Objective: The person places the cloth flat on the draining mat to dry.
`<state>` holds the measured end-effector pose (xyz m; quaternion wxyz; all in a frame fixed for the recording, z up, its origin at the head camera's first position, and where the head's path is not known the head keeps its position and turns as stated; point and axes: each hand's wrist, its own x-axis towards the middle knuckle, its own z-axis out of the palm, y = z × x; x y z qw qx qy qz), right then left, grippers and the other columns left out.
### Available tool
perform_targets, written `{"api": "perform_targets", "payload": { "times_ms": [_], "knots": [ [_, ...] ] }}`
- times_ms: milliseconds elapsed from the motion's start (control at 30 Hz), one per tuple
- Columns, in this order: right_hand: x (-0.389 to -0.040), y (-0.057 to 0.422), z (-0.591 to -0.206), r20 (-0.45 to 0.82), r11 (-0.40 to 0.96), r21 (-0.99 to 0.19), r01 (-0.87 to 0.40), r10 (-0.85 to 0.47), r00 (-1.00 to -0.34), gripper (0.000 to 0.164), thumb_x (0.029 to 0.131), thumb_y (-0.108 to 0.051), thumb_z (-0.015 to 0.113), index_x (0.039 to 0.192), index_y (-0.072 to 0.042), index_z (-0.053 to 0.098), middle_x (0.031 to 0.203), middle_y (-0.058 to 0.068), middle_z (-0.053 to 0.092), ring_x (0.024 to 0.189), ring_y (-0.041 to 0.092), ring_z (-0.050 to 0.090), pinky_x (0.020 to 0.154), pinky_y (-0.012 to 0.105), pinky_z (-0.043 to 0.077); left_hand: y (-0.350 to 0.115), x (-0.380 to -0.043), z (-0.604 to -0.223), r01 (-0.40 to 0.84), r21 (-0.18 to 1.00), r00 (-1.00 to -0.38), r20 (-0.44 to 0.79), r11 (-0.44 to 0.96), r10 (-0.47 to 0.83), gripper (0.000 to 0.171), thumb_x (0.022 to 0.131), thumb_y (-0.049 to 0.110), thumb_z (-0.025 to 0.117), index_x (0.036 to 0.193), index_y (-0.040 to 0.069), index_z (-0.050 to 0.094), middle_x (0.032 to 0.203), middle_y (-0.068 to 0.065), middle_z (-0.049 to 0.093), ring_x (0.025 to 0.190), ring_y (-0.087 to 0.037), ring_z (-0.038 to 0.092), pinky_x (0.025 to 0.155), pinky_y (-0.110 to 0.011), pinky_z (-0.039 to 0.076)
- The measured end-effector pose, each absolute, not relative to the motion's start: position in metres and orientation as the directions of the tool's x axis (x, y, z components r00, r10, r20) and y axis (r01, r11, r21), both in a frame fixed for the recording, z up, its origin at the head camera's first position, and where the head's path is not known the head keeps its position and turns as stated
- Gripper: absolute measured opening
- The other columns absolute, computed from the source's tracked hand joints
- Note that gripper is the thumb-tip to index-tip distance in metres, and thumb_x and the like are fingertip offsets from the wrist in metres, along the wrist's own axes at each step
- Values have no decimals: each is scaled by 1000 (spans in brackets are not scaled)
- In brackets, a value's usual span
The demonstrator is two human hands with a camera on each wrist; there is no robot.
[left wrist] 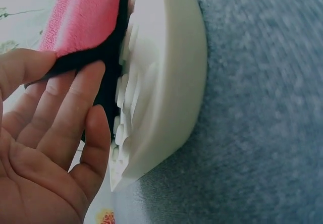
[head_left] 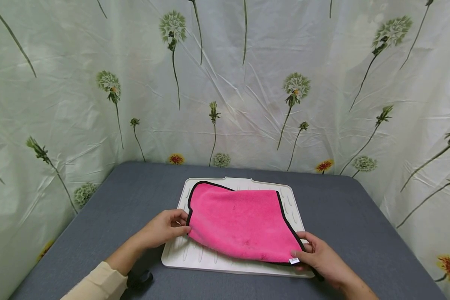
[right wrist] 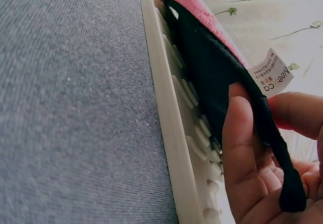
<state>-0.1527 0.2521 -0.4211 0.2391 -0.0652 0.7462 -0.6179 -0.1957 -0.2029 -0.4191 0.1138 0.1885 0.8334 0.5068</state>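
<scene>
A bright pink plush cloth (head_left: 240, 221) with black edging lies over a white ribbed tray (head_left: 191, 258). My left hand (head_left: 168, 228) pinches its left edge between thumb and fingers. At the lower right corner, beside a small white label (head_left: 294, 261), my right hand (head_left: 316, 256) pinches the cloth. The right wrist view shows the cloth's dark underside (right wrist: 207, 67) lifted off the tray there, with a black loop (right wrist: 291, 188) hanging from the corner. In the left wrist view the black edging (left wrist: 83, 56) runs between thumb and fingertips, raised over the tray's ribs.
The tray stands on a table with a grey-blue cloth cover (head_left: 142, 196). A dark object (head_left: 140, 280) lies at the front left near the left sleeve (head_left: 101, 283). Behind the table hangs a pale curtain (head_left: 247, 91) printed with dandelions.
</scene>
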Motion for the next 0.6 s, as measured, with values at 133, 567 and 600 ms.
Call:
{"api": "perform_targets", "payload": {
  "times_ms": [133, 567, 600],
  "knots": [
    [-152, 253, -421, -299, 238, -946, 219, -388, -872, 73, 97, -17, 70, 147, 15, 26, 109, 7, 73, 89, 13, 71, 75, 35, 62, -205, -195, -419, 185, 887, -905, -15, 424, 426, 23, 94, 19, 74, 105, 0, 67, 93, -7, 71, 78, -7, 66, 69, -22, 50],
    [-148, 254, -426, -319, 240, -941, 237, -402, -859, 73, 96, -12, 70, 147, 15, 26, 107, 9, 73, 93, 15, 70, 76, 37, 63, -209, -187, -420, -2, 940, -884, -160, 340, 438, 31, 94, 18, 73, 109, -6, 61, 87, -4, 70, 71, -12, 69, 67, -26, 57],
    [-148, 254, -426, -322, 243, -940, 239, -399, -859, 73, 95, -11, 71, 146, 15, 26, 105, 8, 73, 92, 15, 70, 76, 36, 63, -209, -186, -419, -27, 944, -878, -179, 328, 444, 31, 94, 17, 72, 110, -6, 60, 87, -3, 70, 70, -12, 69, 67, -26, 58]
  ]
}}
